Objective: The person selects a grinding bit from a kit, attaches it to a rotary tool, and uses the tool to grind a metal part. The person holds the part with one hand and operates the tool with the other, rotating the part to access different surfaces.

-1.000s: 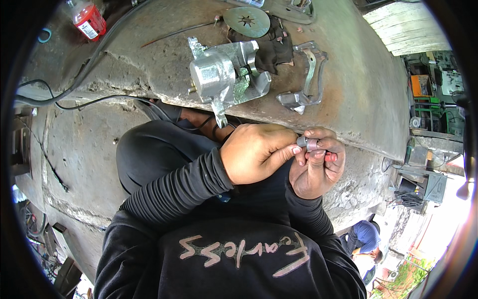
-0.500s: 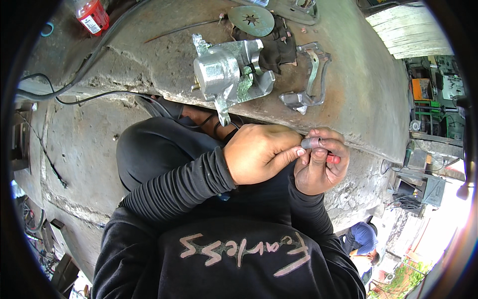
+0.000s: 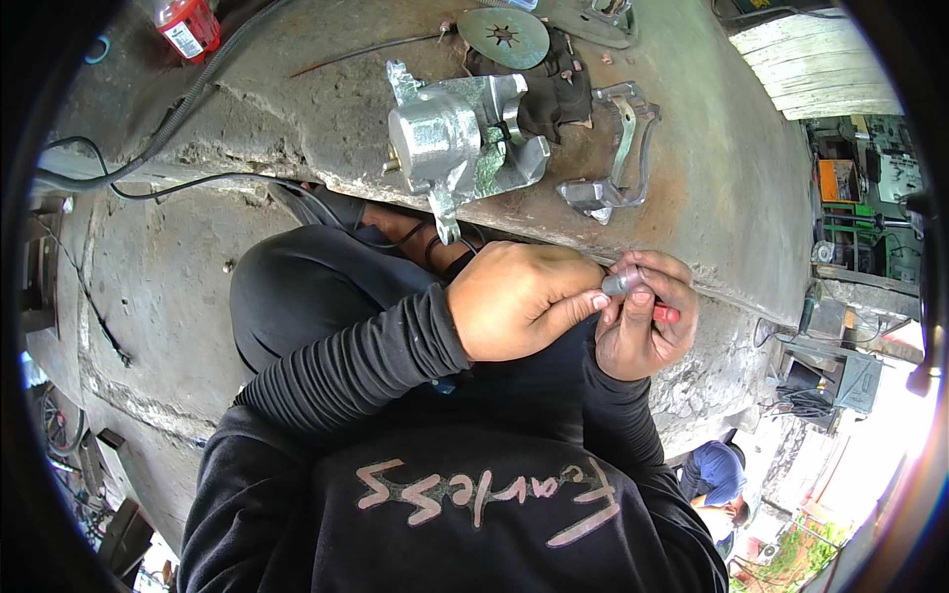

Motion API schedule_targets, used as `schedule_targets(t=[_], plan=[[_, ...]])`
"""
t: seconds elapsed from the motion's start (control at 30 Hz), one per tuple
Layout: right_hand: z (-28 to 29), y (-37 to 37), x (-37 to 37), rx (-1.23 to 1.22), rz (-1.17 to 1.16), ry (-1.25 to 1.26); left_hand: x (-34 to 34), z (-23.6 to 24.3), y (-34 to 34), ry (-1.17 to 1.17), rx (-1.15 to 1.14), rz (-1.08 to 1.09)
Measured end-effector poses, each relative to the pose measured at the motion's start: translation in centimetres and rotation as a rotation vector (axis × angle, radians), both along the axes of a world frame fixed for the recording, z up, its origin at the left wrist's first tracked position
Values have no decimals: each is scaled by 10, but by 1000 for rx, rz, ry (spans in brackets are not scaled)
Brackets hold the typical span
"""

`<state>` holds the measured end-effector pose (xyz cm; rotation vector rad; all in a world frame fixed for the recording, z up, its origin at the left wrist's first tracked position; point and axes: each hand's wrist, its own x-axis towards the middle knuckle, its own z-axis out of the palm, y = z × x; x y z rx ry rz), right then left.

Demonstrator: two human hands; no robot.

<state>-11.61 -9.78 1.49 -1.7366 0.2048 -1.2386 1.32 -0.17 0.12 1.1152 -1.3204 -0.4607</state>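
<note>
In front of my chest both hands meet at a small grey cylindrical metal piece (image 3: 620, 284) with a pinkish wrap or band on its right part. My left hand (image 3: 529, 301) is closed, its thumb pressed against the piece's left end. My right hand (image 3: 647, 331) is closed around the pinkish part. A red piece (image 3: 666, 313) sticks out between the right fingers; its kind is mostly hidden. Beyond my hands, on the concrete ledge, lies a silver-painted brake caliper (image 3: 435, 133). To its right rests a silver metal bracket (image 3: 625, 148).
Behind the caliper are a dark cloth (image 3: 554, 109) and a greenish plate with a star-shaped hole (image 3: 502, 40). A hose (image 3: 163, 138) and a black cable (image 3: 227, 178) run along the left. A red-labelled bottle (image 3: 188, 30) stands far left. Another person (image 3: 717, 479) is at lower right.
Both hands have shifted slightly to the right, and the grey piece sits at a slightly different tilt. Both hands still hold it.
</note>
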Motion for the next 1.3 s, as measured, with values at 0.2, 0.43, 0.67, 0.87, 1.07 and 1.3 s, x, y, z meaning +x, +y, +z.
schedule_targets(t=[0.2, 0.43, 0.67, 0.87, 1.07, 1.3], plan=[[12, 1, -6, 132, 0, 97, -1, 0, 1, -10, 15, -12], [14, 1, -3, 162, 42, 65, -1, -1, 0, -8, 10, -20], [13, 3, -3, 217, 47, 53, 1, -1, 1, -12, 24, -6], [24, 5, -3, 113, -11, 152, -1, 1, 1, -8, 43, -12], [36, -1, -7, -196, -57, 310, 1, 2, 2, -35, 56, -8], [28, -1, -10, -287, -74, 248, 0, 2, 2, -36, 63, -9]])
